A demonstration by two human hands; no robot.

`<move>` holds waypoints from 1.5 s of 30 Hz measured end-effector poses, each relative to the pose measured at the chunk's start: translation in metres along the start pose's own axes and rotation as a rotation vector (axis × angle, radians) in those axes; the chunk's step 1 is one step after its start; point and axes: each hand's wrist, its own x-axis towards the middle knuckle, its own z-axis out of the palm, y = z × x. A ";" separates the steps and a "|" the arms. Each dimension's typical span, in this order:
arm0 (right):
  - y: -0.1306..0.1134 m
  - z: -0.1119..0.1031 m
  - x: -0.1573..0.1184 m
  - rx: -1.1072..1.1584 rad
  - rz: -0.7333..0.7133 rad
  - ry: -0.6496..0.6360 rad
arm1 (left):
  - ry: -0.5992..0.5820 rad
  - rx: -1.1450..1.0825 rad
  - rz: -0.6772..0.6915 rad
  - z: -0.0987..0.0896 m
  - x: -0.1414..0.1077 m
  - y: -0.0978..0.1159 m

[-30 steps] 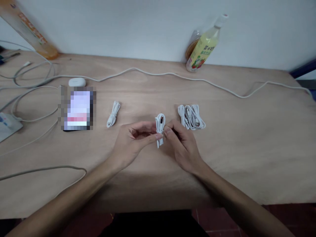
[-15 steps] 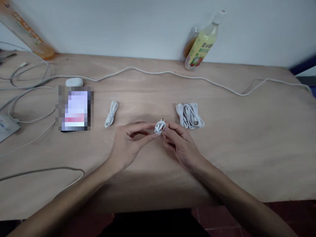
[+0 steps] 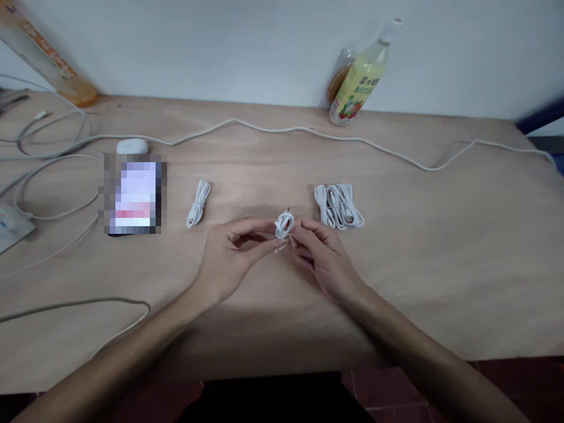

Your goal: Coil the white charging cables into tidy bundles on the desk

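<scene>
Holding a coiled white cable point(image 3: 284, 225) over the wooden table point(image 3: 440, 252), the left hand point(image 3: 233, 252) clamps one side; the right hand point(image 3: 324, 255) pinches the other, seemingly at its tie. It sits between a single cable bundle point(image 3: 198, 204) and a cluster of bundles point(image 3: 339, 205). Chinese characters mark the yellow drink bottle point(image 3: 359, 85); orange lettering on the tall bottle point(image 3: 48, 51) is too blurred to read.

On the counter point(image 3: 440, 247), a bottle point(image 3: 362, 79) stands at the back edge, cable bundles point(image 3: 338, 205) before it, a phone point(image 3: 137, 197) further left.
</scene>
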 end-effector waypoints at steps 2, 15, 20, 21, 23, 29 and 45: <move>-0.001 0.000 -0.001 -0.086 -0.078 0.017 | -0.009 -0.040 -0.074 0.000 0.000 0.003; 0.005 -0.012 -0.004 -0.733 -0.619 0.113 | -0.050 -0.276 -0.172 -0.001 0.004 0.005; 0.007 -0.013 -0.001 -0.835 -0.668 0.174 | -0.065 -0.314 -0.237 -0.002 0.003 0.007; 0.007 -0.013 -0.001 -0.840 -0.666 0.180 | -0.070 -0.311 -0.243 -0.002 0.002 0.007; 0.007 -0.013 -0.001 -0.844 -0.668 0.182 | -0.080 -0.304 -0.248 -0.001 0.002 0.007; 0.005 -0.014 -0.002 -0.809 -0.634 0.170 | -0.060 -0.197 -0.159 -0.001 0.003 0.005; 0.001 -0.005 -0.001 -0.444 -0.360 0.166 | 0.000 -0.122 -0.149 0.002 0.000 0.007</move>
